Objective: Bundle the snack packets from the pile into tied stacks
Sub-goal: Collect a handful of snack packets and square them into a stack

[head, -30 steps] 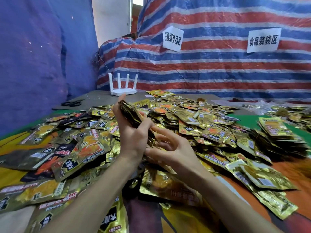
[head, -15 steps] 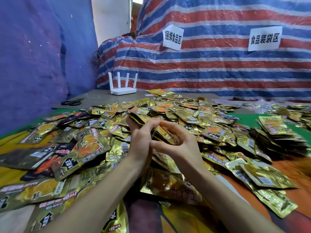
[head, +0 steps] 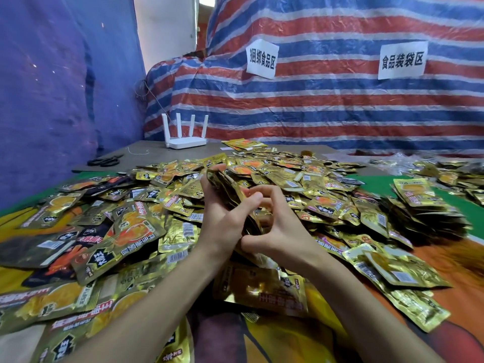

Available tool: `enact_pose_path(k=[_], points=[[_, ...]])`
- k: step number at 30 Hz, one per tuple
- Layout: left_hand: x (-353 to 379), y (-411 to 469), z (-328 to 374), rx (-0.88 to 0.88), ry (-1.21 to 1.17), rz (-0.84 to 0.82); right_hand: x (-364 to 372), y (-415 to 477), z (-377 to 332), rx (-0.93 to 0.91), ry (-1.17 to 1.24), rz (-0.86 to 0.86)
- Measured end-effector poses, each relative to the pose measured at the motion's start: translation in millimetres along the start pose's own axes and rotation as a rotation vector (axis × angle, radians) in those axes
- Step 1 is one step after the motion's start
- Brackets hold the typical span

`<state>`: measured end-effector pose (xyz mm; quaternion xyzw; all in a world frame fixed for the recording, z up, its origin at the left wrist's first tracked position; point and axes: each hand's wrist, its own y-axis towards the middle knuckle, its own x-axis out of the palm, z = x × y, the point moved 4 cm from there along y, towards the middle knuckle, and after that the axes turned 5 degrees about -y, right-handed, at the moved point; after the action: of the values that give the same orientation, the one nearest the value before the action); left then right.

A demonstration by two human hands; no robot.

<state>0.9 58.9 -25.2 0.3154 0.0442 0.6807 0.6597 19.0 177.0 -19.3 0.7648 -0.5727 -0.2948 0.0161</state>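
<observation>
A big pile of gold foil snack packets (head: 282,179) covers the table. Above its near side my left hand (head: 222,218) grips a thick stack of packets (head: 227,187) on edge, thumb on the near face, fingers behind it. My right hand (head: 277,231) sits against the stack's right side, fingers curled round it; the stack's lower part is hidden between both hands. Whether a tie runs round the stack cannot be seen. A tall heap of stacked packets (head: 419,205) stands at the right.
A white router (head: 184,137) with several antennas stands at the back of the grey board, black scissors (head: 104,161) lie to its left. A striped tarpaulin (head: 327,100) with two paper signs closes the back, a blue wall the left. Loose packets (head: 392,273) lie at the front right.
The stack was upright in my left hand, tipped toward flat, and now stands more on edge again. My right hand has closed in against it, its fingers curled over the stack.
</observation>
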Motion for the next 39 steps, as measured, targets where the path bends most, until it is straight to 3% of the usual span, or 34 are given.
enact_pose_path(k=[7, 18, 25, 33, 39], points=[[14.3, -9.3, 3.0, -0.006, 0.146, -0.174, 2.9, -7.9, -0.5, -0.030, -0.199, -0.074], [45.8, -19.7, 11.1, -0.137, 0.525, -0.528, -116.9, -73.5, -11.5, 0.153, -0.438, 0.220], [62.8, -25.3, 5.0, -0.151, 0.700, -0.631, -220.1, -94.7, 13.6, 0.474, -0.587, 0.416], [64.9, -29.2, -9.0, -0.101, 0.831, -0.717, -330.5, -79.7, 67.3, 0.750, -0.761, 0.818], [72.7, -22.3, -17.1, -0.030, 0.835, -0.671, -361.9, -87.9, 124.1, 1.002, -0.824, 0.906]])
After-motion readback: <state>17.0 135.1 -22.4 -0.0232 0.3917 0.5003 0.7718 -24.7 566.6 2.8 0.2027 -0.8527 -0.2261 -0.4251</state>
